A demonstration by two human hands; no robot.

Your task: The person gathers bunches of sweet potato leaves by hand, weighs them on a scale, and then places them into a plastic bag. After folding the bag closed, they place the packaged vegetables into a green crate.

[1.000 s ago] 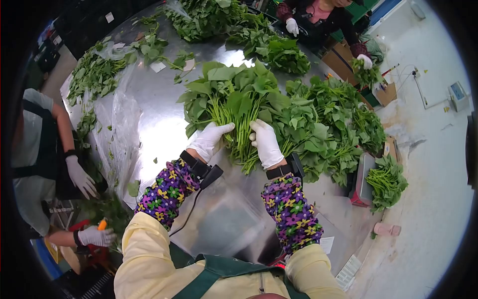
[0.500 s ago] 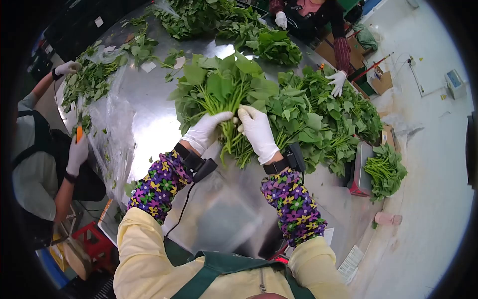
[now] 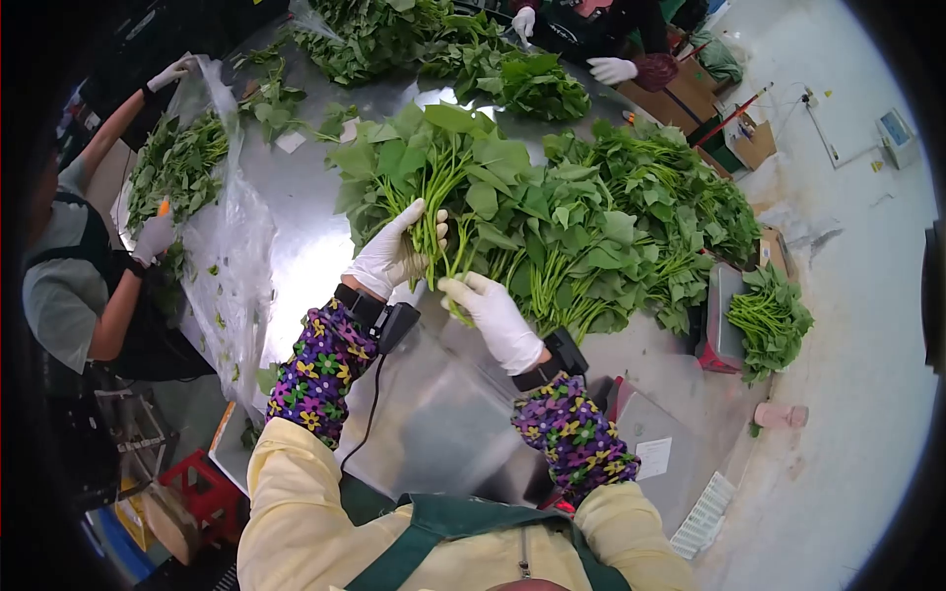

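My left hand [image 3: 391,253], in a white glove, is wrapped round the stems of a leafy green bunch [image 3: 434,177] above the metal table [image 3: 434,414]. Just right of it and lower, my right hand [image 3: 493,317], also gloved, pinches a few stems at their lower ends. The bunch's leaves fan out away from me. A large pile of the same greens [image 3: 601,227] lies to the right of my hands, with stems pointing towards me.
At the left a co-worker [image 3: 74,266] lifts clear plastic film [image 3: 236,227] beside greens. Another co-worker's gloved hand [image 3: 613,70] is at the far side. More greens [image 3: 542,87] lie at the back. A grey container [image 3: 726,315] and a bunch [image 3: 769,320] stand at the right edge.
My right hand has moved down and towards me, and my left hand has shifted slightly up the stems. The far co-worker's hand has drawn back from the pile; the left co-worker has raised the film.
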